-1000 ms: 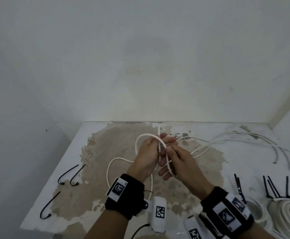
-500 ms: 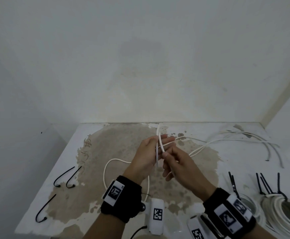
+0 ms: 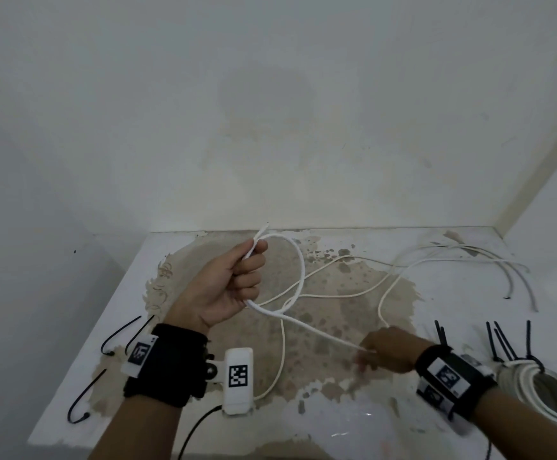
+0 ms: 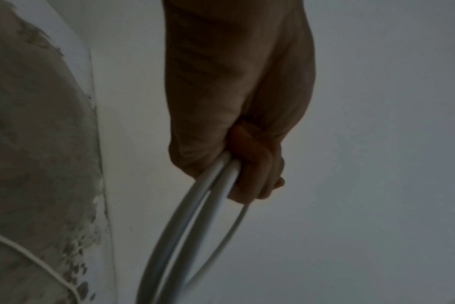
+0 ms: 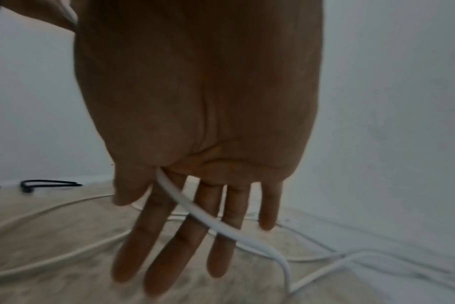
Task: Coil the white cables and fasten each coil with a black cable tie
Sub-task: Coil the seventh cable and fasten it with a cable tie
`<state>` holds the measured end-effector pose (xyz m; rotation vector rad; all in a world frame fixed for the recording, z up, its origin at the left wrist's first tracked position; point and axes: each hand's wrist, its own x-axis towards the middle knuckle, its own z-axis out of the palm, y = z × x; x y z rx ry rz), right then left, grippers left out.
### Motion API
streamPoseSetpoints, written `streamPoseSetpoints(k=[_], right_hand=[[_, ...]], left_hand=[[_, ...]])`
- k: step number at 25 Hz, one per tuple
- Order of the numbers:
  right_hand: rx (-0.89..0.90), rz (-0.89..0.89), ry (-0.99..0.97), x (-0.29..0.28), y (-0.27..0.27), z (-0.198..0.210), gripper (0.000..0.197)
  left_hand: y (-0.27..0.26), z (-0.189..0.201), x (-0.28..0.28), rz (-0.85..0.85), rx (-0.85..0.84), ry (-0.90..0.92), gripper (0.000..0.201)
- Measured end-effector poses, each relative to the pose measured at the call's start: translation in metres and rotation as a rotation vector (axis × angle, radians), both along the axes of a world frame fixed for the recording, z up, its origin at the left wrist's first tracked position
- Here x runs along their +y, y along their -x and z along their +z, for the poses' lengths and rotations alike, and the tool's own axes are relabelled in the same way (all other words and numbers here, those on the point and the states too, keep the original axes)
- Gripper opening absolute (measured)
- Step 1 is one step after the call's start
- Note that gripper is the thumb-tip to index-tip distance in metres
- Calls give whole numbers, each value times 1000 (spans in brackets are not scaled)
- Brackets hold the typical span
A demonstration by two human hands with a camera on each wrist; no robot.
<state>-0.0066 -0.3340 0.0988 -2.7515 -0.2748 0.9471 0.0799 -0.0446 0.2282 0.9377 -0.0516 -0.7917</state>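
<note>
Since half a sec ago, both hands have split apart: they were pressed together over the middle of the counter, now my right hand (image 3: 390, 349) has dropped low and to the right, running down the thin white round cable (image 3: 316, 333), while my left hand (image 3: 227, 287) has stayed up w/ the loop.

That cable makes one loop (image 3: 300, 263) that rises from my left fist and curves back into it; its short end pokes up past my thumb. In the left wrist view two strands (image 4: 195, 222) leave the fist side by side, so the left hand is clenched round the cable. From there the cable runs taut down to my right hand, whose fingers (image 5: 185, 232) are nearly straight, the cable lying across them and passing betw. thumb and forefinger; no firm grip shows. Past it the cable trails on over the counter.

More loose white cables (image 3: 462, 257) lie sprawled toward the back right corner. At the right edge sits a finished white cable coil (image 3: 535, 390) w/ black plastic cable ties (image 3: 502, 343) sticking up from it. Three more loose black ties (image 3: 117, 336) lie near the left edge. The white-painted counter (image 3: 469, 303) has a big worn brownish patch in the middle.
</note>
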Motion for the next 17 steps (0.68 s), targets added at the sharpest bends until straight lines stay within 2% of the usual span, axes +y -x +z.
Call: streamPoseSetpoints(k=[2, 3, 5, 7, 9, 10, 11, 12, 14, 17], right_hand=[[-214, -30, 293, -15, -20, 10, 49], [-285, -56, 370, -22, -32, 17, 48], [-284, -137, 349, -35, -50, 36, 43], [-180, -249, 34, -42, -64, 63, 35], [-126, -552, -539, -33, -68, 90, 25], [-151, -680, -796, -22, -66, 102, 25], [-205, -733, -978, -7, -62, 111, 26], [-270, -717, -1091, 10, -56, 119, 25], [-385, -588, -1173, 44, -40, 119, 21], [-434, -363, -1102, 83, -17, 103, 26]], left_hand=[[3, -6, 10, -76, -6, -34, 25], [5, -9, 15, -131, -13, -35, 27], [9, -13, 24, -236, -72, -47, 30], [16, -13, 25, -270, -211, -181, 28], [22, -15, 16, -220, -289, -306, 31], [23, -18, 8, -170, -279, -312, 34], [23, -21, 1, -123, -255, -284, 35], [22, -24, -8, -77, -227, -247, 36], [19, -32, -26, 35, -158, -169, 37], [13, -36, -45, 194, -57, -42, 39]])
